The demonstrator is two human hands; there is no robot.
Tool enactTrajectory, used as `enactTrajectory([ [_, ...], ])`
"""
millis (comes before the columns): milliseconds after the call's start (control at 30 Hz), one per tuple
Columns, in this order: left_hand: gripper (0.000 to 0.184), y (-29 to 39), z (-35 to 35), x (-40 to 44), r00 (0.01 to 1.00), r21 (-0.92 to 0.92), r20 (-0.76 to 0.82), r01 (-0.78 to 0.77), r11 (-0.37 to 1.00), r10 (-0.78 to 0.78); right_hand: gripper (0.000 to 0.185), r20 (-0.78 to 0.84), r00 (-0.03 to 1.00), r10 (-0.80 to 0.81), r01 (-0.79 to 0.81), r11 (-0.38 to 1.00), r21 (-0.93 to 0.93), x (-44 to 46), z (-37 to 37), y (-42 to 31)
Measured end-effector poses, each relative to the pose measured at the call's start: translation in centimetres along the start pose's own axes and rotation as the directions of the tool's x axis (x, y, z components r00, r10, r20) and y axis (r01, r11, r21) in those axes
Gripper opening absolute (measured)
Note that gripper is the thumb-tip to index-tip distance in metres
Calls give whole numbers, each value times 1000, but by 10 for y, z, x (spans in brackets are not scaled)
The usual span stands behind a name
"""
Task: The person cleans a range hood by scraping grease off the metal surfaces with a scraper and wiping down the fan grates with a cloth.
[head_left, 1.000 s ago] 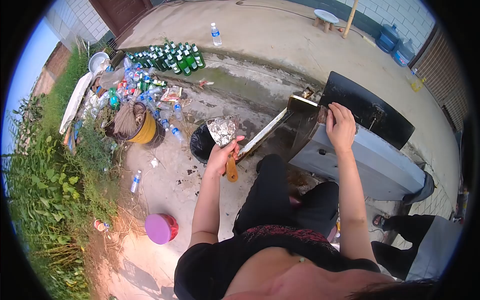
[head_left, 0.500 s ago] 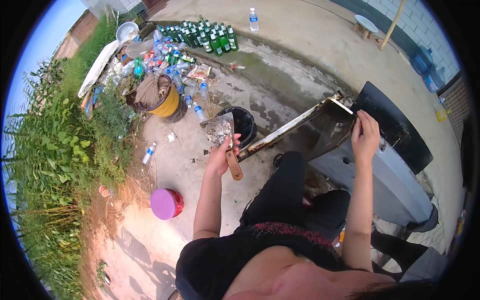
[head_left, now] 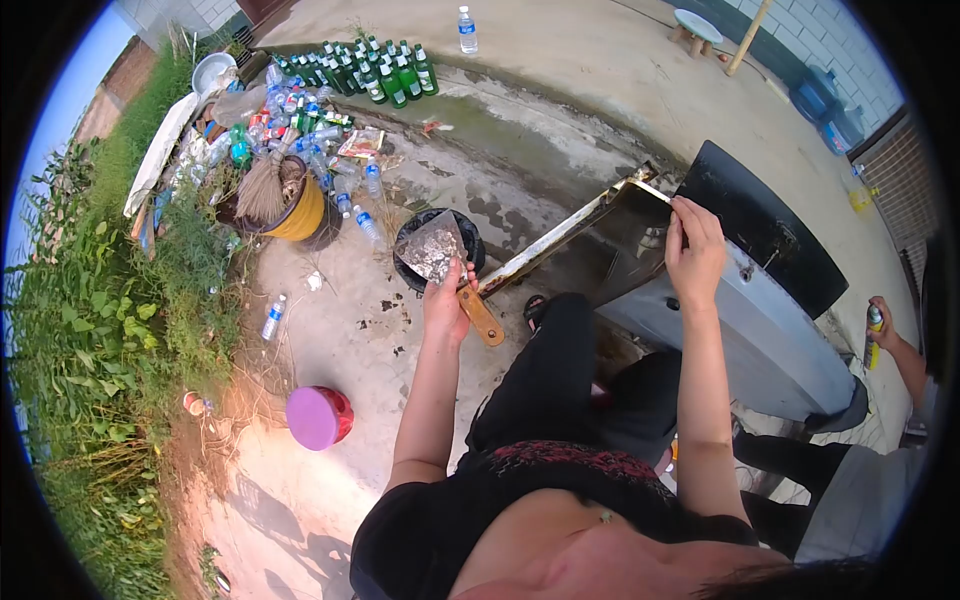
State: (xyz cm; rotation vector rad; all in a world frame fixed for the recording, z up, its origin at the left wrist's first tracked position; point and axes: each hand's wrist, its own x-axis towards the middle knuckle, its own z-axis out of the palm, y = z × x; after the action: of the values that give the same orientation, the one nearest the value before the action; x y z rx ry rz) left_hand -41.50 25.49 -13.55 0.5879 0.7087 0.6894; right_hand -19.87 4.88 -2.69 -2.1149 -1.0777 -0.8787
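Observation:
My left hand [head_left: 446, 300] is closed around a scraper [head_left: 433, 250] with a wooden handle; its broad metal blade is coated with pale and dark grime. The blade is over a black-lined bucket [head_left: 472, 240]. My right hand [head_left: 695, 250] is raised, its fingers closed at the white corner of a rusty, greasy metal frame [head_left: 560, 240]. That frame slants down toward my left hand and has a dark inner panel. Close to my right hand are a grey metal housing [head_left: 750, 310] and a black panel [head_left: 765, 230].
At right, another person's hand [head_left: 880, 325] holds a yellow spray can [head_left: 873, 340]. A purple-lidded stool [head_left: 318, 418] stands lower left. Green bottles [head_left: 400, 80], a yellow bucket [head_left: 298, 215] and heaped plastic bottles [head_left: 300, 120] lie behind. Plants [head_left: 110, 330] line the left.
The view has shifted, and my left hand has brought the scraper blade from beside the bucket to over it. A co-worker's hand with a spray can has come into view at right.

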Motion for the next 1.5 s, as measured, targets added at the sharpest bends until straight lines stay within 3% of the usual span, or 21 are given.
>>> enactTrajectory([
  [133,24,-12,0,15,992,-102,97,90,991,-80,14,20,1000,7,-4,994,-106,-1,10,9],
  [333,22,-22,-58,28,984,-53,-50,166,985,-169,15,55,997,46,-36,985,-168,-6,17,21],
  [400,22,-35,-117,41,971,19,-148,194,981,-189,15,39,998,40,-32,982,-187,-6,16,19],
  [500,21,-40,-200,40,876,22,-440,228,973,-195,14,34,998,45,-38,981,-190,-9,17,19],
  [600,20,-45,-303,25,790,7,-599,163,987,-126,13,18,999,32,-28,980,-197,-10,19,22],
  [633,18,-46,-337,15,746,13,-661,115,993,-78,13,13,1000,28,-25,980,-199,-10,19,22],
  [667,16,-39,-340,-7,622,88,-782,166,982,-35,12,1,1000,26,-25,980,-198,-10,19,21],
  [800,17,-38,-411,-71,469,132,-883,226,965,11,9,-21,1000,13,-17,980,-197,-11,18,20],
  [933,18,-57,-441,-111,413,130,-911,338,932,-22,7,-17,1000,12,-15,977,-211,-12,20,23],
  [1133,21,-75,-440,-115,478,115,-872,405,907,-103,6,-7,1000,19,-21,971,-236,-14,20,22],
  [1267,23,-71,-401,-65,648,25,-741,291,956,-178,6,-14,1000,14,-16,980,-198,-13,22,23],
  [1367,24,-65,-300,-13,862,-91,-448,222,971,-239,7,-68,997,-27,18,990,-138,-13,19,22],
  [1400,25,-59,-242,-7,910,-31,-322,267,963,-262,8,-59,998,-39,31,991,-127,-14,20,24],
  [1467,26,-56,-154,5,960,84,36,275,958,-279,9,-56,998,-43,35,990,-135,-15,20,24],
  [1500,26,-55,-113,6,953,118,91,277,954,-288,10,-54,998,-44,36,990,-138,-15,20,24],
])
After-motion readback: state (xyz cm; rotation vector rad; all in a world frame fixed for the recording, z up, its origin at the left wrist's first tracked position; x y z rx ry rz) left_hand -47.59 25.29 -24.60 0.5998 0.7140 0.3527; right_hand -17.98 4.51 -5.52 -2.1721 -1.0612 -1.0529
